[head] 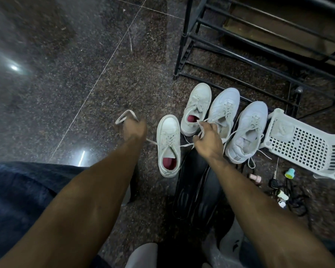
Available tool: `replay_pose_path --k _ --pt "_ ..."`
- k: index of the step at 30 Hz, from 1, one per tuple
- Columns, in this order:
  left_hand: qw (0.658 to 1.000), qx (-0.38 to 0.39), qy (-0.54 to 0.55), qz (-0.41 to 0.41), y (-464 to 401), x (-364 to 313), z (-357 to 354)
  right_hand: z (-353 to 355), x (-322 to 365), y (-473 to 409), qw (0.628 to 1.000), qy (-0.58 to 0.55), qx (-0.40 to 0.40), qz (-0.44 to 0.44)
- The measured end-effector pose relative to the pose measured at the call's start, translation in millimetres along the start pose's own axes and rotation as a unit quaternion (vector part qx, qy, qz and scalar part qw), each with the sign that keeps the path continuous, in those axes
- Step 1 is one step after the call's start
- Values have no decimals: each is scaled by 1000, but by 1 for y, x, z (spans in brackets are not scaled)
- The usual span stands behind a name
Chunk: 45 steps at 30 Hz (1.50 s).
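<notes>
The near sneaker (168, 136), white with a red insole, stands on the floor (66, 78) between our two forearms, toe pointing away from us. Its lace (151, 141) is threaded up through the eyelets, and both free ends are drawn out sideways, one to each side. So the lacing looks done, and we judge the tying to be only at its start.

Our left hand (134, 129) is closed round the left end, with a loop of lace sticking out beyond it. The hand is blurred, so we cannot tell exactly how it grips. Our right hand (208, 141) pinches the other end, its fingers (213, 127) curled over a fold of lace. No knot or bow sits on the tongue yet. What is left is to cross the ends, cinch them and form the bow.

Just beyond stands the matching sneaker (196, 111), its laces loose, which likely comes next. Beside it to the right are two paler sneakers (246, 130) with trailing laces, and past those a white plastic basket (306, 146) on its side. A black shoe rack (240, 47) stands behind, and a dark pair of shoes (197, 188) lies under our right wrist.
</notes>
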<state>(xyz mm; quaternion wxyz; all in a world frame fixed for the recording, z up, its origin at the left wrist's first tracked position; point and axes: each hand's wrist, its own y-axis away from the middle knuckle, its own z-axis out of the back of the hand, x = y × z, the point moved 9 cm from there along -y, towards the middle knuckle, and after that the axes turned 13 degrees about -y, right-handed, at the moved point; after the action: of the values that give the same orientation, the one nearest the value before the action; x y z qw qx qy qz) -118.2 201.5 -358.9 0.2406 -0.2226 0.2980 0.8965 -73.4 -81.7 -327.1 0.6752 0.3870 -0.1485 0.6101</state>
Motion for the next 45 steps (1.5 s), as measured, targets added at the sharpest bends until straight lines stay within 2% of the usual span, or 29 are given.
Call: replay_pose_path --k 3,6,8,10,14,21,24,27,30,32,36,39,42,45 --pt "980 36 -182 -76 27 -4 -18 -24 13 23 992 95 51 58" --pt "960 126 -189 -162 57 -7 -48 -56 4 39 980 149 131 18" --pt "935 206 -214 -194 76 -3 -71 -64 -3 44 984 113 132 -33" --pt "926 192 -253 -206 84 -2 -76 -65 -7 43 990 71 105 -62" --pt "897 137 -338 -249 84 -9 -75 -67 -4 35 990 86 103 -42" --pt "876 92 -351 -318 68 -12 -56 -55 -35 11 990 -24 71 -116" --pt "851 54 -370 -369 70 -12 -50 -58 -46 13 988 -55 63 -131" --pt "796 29 -402 -452 84 -16 -57 -59 -48 15 987 -67 57 -137" --pt "753 55 -432 -493 96 -16 -76 -64 -47 16 982 -97 68 -149" --pt "724 91 -482 -485 96 -9 -91 -70 -49 16 975 -129 85 -157" --pt "664 76 -589 -454 93 -10 -107 -77 -49 18 970 -153 108 -154" --pt "656 98 -585 -466 98 -21 -112 -79 -53 18 971 -160 96 -152" --pt "665 154 -515 -519 100 -27 -102 -79 -57 19 969 -170 86 -157" --pt "659 163 -468 -565 91 -32 -89 -81 -61 20 966 -179 87 -166"
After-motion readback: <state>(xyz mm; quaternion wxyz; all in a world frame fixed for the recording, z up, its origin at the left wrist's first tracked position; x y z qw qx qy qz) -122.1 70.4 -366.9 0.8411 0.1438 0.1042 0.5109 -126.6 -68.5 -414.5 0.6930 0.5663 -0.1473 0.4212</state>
